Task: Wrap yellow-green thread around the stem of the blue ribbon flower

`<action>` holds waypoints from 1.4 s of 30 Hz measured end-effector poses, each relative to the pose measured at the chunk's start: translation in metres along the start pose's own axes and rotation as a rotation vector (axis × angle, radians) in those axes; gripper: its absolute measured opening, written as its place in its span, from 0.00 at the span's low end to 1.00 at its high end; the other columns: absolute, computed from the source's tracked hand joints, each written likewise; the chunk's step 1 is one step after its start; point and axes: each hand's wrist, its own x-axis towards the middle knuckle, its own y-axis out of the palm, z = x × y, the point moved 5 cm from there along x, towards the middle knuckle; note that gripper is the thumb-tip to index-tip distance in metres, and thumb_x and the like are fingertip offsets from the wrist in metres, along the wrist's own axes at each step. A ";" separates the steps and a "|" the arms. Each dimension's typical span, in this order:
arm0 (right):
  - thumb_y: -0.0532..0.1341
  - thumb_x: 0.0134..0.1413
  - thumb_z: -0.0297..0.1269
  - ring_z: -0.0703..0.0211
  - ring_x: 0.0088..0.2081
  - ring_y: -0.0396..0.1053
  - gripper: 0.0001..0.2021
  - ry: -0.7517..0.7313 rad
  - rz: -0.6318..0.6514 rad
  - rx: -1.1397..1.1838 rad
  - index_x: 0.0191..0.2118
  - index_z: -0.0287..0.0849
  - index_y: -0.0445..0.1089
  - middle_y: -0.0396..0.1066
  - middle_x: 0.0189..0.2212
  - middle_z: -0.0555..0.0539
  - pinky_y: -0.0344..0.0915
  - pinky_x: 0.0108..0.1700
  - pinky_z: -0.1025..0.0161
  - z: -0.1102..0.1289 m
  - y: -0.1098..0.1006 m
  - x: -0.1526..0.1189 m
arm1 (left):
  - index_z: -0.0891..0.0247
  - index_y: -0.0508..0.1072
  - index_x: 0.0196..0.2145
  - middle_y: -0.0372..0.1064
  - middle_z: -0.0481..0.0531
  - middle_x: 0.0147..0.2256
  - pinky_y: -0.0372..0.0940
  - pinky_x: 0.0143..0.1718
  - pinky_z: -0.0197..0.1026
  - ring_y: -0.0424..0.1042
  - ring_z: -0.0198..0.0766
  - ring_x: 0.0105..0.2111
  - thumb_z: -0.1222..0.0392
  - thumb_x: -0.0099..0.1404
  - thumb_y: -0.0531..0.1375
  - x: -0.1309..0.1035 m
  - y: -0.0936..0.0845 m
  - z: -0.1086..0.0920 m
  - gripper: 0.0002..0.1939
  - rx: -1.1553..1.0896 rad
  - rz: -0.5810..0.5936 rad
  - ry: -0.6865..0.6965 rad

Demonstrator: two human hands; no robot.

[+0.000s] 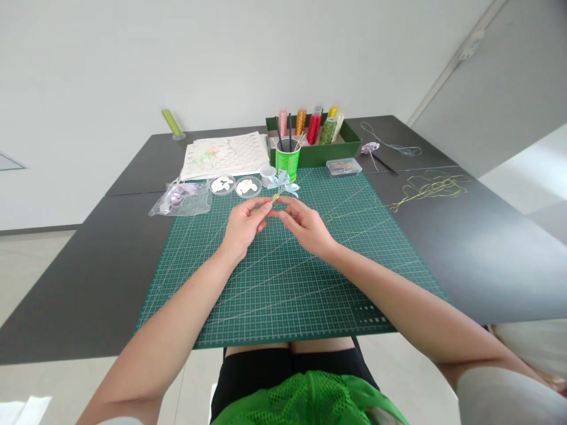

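Observation:
My left hand (248, 224) pinches the green-wrapped stem of a pale blue artificial flower (280, 182) between thumb and fingertips. The blossoms point away from me, above the cutting mat. From the other side, the curled fingers of my right hand (305, 227) meet at the lower stem, and its fingertips touch the left ones. Whether a thread runs between them is too fine to make out. Under both hands lies a green gridded cutting mat (274, 295). Loose yellow-green thread (427, 189) is spread on the table to the right.
Behind the flower stand a green can (287, 162) of sticks and a green box (314, 154) with thread spools. Paper sheets (243, 150), dishes of white pieces (248, 187) and a plastic bag (181, 198) lie left. A clear case (344, 167) and purple flower (370, 147) lie right.

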 end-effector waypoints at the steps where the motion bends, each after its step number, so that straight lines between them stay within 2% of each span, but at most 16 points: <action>1: 0.57 0.66 0.42 0.67 0.21 0.58 0.17 -0.016 -0.024 -0.076 0.57 0.46 0.69 0.67 0.25 0.54 0.59 0.26 0.65 0.001 -0.002 -0.001 | 0.63 0.79 0.43 0.78 0.53 0.29 0.49 0.18 0.34 0.55 0.27 0.16 0.54 0.61 0.66 0.000 0.000 0.000 0.14 0.003 -0.004 0.003; 3: 0.57 0.66 0.41 0.66 0.21 0.59 0.16 -0.071 -0.064 -0.216 0.55 0.44 0.72 0.64 0.21 0.55 0.57 0.27 0.65 0.005 -0.006 -0.002 | 0.63 0.79 0.42 0.78 0.53 0.29 0.49 0.18 0.34 0.55 0.27 0.16 0.54 0.62 0.66 -0.001 0.000 -0.001 0.14 0.009 -0.012 0.008; 5: 0.56 0.67 0.40 0.65 0.22 0.61 0.15 -0.117 -0.078 -0.322 0.53 0.43 0.73 0.68 0.22 0.53 0.57 0.27 0.65 0.008 -0.008 -0.003 | 0.64 0.79 0.42 0.78 0.53 0.29 0.49 0.18 0.34 0.55 0.27 0.16 0.54 0.62 0.66 0.000 -0.001 -0.001 0.14 0.016 -0.019 0.015; 9: 0.54 0.69 0.39 0.61 0.29 0.72 0.14 -0.173 -0.103 -0.443 0.49 0.45 0.75 0.79 0.33 0.47 0.62 0.31 0.63 0.009 -0.008 -0.004 | 0.64 0.79 0.43 0.79 0.54 0.30 0.49 0.18 0.34 0.56 0.28 0.17 0.53 0.62 0.65 0.001 -0.003 0.000 0.15 0.038 -0.040 0.018; 11: 0.53 0.70 0.40 0.58 0.35 0.76 0.14 -0.210 -0.119 -0.469 0.47 0.45 0.76 0.80 0.38 0.45 0.64 0.34 0.63 0.009 -0.008 -0.005 | 0.64 0.78 0.43 0.80 0.54 0.31 0.49 0.18 0.34 0.56 0.28 0.17 0.53 0.62 0.65 0.002 -0.004 0.001 0.15 0.040 -0.044 0.011; 13: 0.53 0.70 0.41 0.57 0.37 0.77 0.15 -0.254 -0.127 -0.510 0.45 0.45 0.77 0.81 0.40 0.45 0.65 0.34 0.62 0.009 -0.009 -0.006 | 0.64 0.78 0.44 0.80 0.55 0.31 0.49 0.18 0.34 0.56 0.28 0.17 0.53 0.62 0.65 0.002 -0.005 0.002 0.15 0.039 -0.042 0.003; 18: 0.52 0.71 0.38 0.61 0.27 0.72 0.16 -0.411 -0.081 -0.725 0.42 0.45 0.78 0.79 0.28 0.48 0.62 0.29 0.63 0.019 -0.013 -0.007 | 0.64 0.77 0.39 0.80 0.56 0.32 0.51 0.18 0.34 0.58 0.28 0.17 0.53 0.63 0.64 0.003 -0.007 0.002 0.12 0.111 -0.037 0.005; 21: 0.51 0.70 0.34 0.63 0.23 0.66 0.17 -0.529 -0.042 -0.846 0.40 0.46 0.78 0.73 0.21 0.50 0.59 0.27 0.62 0.027 -0.018 -0.008 | 0.65 0.76 0.36 0.80 0.56 0.31 0.54 0.19 0.34 0.60 0.29 0.17 0.54 0.63 0.64 0.004 -0.008 0.002 0.10 0.243 0.001 0.017; 25: 0.50 0.70 0.31 0.64 0.22 0.59 0.18 -0.673 0.005 -0.899 0.41 0.45 0.78 0.65 0.18 0.52 0.55 0.26 0.62 0.037 -0.023 -0.010 | 0.64 0.76 0.35 0.80 0.55 0.31 0.55 0.18 0.34 0.60 0.30 0.16 0.57 0.65 0.61 0.003 -0.005 0.003 0.07 0.432 0.083 -0.017; 29: 0.49 0.70 0.31 0.64 0.22 0.55 0.18 -0.634 0.021 -0.890 0.38 0.46 0.76 0.60 0.19 0.52 0.52 0.25 0.61 0.039 -0.031 -0.008 | 0.62 0.77 0.32 0.80 0.52 0.29 0.51 0.17 0.33 0.58 0.30 0.15 0.58 0.66 0.60 0.000 0.001 0.005 0.08 0.565 0.170 -0.010; 33: 0.50 0.69 0.31 0.64 0.23 0.52 0.16 -0.599 0.017 -0.874 0.37 0.47 0.75 0.57 0.19 0.52 0.50 0.26 0.61 0.041 -0.038 -0.007 | 0.62 0.78 0.31 0.80 0.52 0.29 0.49 0.16 0.33 0.58 0.30 0.14 0.55 0.66 0.60 -0.003 0.007 0.011 0.10 0.566 0.283 -0.045; 36: 0.51 0.68 0.30 0.64 0.23 0.51 0.15 -0.591 0.004 -0.881 0.36 0.46 0.75 0.58 0.19 0.52 0.50 0.26 0.61 0.041 -0.040 -0.007 | 0.61 0.79 0.31 0.80 0.51 0.29 0.48 0.15 0.34 0.58 0.30 0.14 0.57 0.64 0.61 -0.006 0.010 0.013 0.08 0.568 0.351 -0.077; 42: 0.52 0.68 0.33 0.65 0.23 0.53 0.18 -0.570 -0.007 -0.862 0.29 0.44 0.74 0.60 0.19 0.51 0.51 0.26 0.63 0.039 -0.039 -0.004 | 0.60 0.79 0.30 0.80 0.49 0.29 0.51 0.17 0.34 0.61 0.30 0.15 0.61 0.63 0.60 -0.014 0.019 0.010 0.08 0.602 0.497 -0.048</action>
